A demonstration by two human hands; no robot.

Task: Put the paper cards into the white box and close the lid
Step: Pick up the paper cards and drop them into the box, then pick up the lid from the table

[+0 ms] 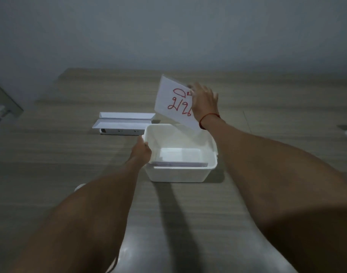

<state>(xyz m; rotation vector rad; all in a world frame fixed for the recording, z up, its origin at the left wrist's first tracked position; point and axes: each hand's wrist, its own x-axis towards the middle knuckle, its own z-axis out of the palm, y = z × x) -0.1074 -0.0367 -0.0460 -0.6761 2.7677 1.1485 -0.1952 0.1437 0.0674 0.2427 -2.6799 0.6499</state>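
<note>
Two bare forearms reach forward from the bottom of the view over a grey-brown wood-grain table [70,154], whose near part carries the arms' long dark shadows and a pale glare patch. Just ahead stands the white box [178,174], open at the top, with a thin stack of pale cards [178,164] lying flat against its near inner wall. The left hand [141,151] is closed on the box's left rim, thumb over the edge. Above the box's far right corner, the right hand [203,101], with a red string on its wrist, pinches a white paper card [171,99] with red handwriting; the card is tilted, its lower corner dipping towards the box opening. Just beyond the box on the left lie two long white tray-like pieces [125,120], side by side on the table; I cannot tell which, if either, is the lid. The table's far edge meets a plain pale grey wall [168,32], and the room is dim. Small indistinct objects sit at the far left and far right edges.
</note>
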